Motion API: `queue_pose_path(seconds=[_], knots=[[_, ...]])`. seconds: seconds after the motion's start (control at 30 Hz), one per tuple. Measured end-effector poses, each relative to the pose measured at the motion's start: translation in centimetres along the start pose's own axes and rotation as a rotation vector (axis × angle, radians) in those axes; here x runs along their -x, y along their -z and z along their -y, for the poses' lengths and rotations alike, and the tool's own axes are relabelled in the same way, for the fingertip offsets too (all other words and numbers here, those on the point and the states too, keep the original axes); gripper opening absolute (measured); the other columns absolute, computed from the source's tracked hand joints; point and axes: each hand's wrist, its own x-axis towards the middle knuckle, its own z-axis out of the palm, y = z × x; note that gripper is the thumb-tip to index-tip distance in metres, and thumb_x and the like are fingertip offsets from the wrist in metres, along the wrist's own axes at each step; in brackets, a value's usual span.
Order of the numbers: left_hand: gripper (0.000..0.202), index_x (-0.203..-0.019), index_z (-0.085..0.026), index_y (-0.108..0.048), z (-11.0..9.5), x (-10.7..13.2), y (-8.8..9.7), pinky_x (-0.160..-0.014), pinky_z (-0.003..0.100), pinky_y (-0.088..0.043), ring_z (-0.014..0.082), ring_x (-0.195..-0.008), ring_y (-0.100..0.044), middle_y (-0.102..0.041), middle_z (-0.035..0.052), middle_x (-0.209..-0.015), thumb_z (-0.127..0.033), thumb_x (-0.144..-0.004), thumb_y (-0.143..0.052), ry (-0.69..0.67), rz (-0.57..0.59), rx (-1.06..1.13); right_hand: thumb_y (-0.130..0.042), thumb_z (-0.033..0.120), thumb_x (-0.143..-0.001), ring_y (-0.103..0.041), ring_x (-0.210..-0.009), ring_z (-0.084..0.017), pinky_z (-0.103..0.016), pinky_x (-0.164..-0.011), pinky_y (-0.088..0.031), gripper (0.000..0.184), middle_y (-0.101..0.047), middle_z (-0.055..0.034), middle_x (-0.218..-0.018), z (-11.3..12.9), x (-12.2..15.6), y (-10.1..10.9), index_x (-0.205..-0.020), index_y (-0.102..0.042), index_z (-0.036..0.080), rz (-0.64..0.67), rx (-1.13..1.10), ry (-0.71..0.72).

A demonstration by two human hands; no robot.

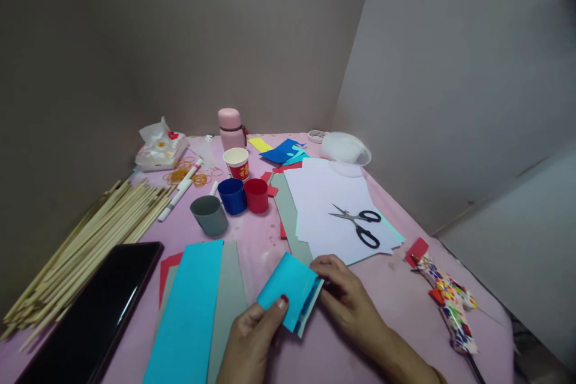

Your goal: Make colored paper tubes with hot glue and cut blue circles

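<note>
A small folded piece of bright blue paper [288, 288], with greyish-white layers showing along its right edge, is tilted in front of me. My left hand [257, 336] grips its lower left side, thumb on top and the fingers hidden underneath. At the right edge, the curled fingers of my right hand [341, 292] hold the layers, and some fingertips are hidden behind the paper. A long blue paper strip [186, 306] lies left of my hands over a grey strip [229, 306] and a red one. Black-handled scissors [359, 220] rest open on white paper sheets [315, 192] beyond my right hand.
Wooden sticks [90, 246] and a black phone [85, 312] lie left. Grey [209, 216], blue [233, 196] and red [257, 195] cups stand mid-table near a paper cup [236, 163] and pink flask [231, 130]. A flower-patterned glue gun [450, 303] lies right, close to the wall.
</note>
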Motion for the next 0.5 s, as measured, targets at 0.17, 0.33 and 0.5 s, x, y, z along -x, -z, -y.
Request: queue_pose_path(seconds=[0.17,0.33,0.5], knots=[[0.028,-0.044,-0.019,-0.059,-1.1,0.1,0.2,-0.042,0.019,-0.031,0.0081,-0.038,-0.035,-0.05,-0.0075,-0.037,-0.035,-0.054,-0.081,0.077,0.005,-0.021,-0.057,0.005,-0.078,-0.06,-0.089,-0.02,-0.03,-0.074,-0.046,0.026,-0.06,-0.004,-0.09,-0.2,0.1,0.4,-0.084,-0.07,0.026,-0.072,-0.078,-0.027],[0.02,-0.055,-0.018,-0.068,-1.1,-0.3,0.7,-0.045,0.017,-0.035,0.008,-0.042,-0.042,-0.061,-0.0048,-0.047,-0.033,-0.058,-0.08,0.065,0.024,0.01,-0.061,0.009,-0.079,-0.062,-0.091,-0.02,-0.029,-0.075,-0.047,0.025,-0.066,-0.0031,-0.098,0.3,0.5,1.2,-0.083,-0.073,0.031,0.028,-0.235,-0.022],[0.026,-0.076,-0.018,-0.075,-0.4,-0.4,0.8,-0.062,0.021,-0.045,0.0138,-0.059,-0.056,-0.07,0.0002,-0.062,-0.041,-0.066,-0.074,-0.033,0.041,-0.026,-0.063,0.018,-0.081,-0.062,-0.074,-0.016,-0.026,-0.069,-0.046,0.014,-0.069,-0.0002,-0.076,1.1,1.0,1.0,-0.082,-0.073,0.027,0.065,-0.248,-0.062]])
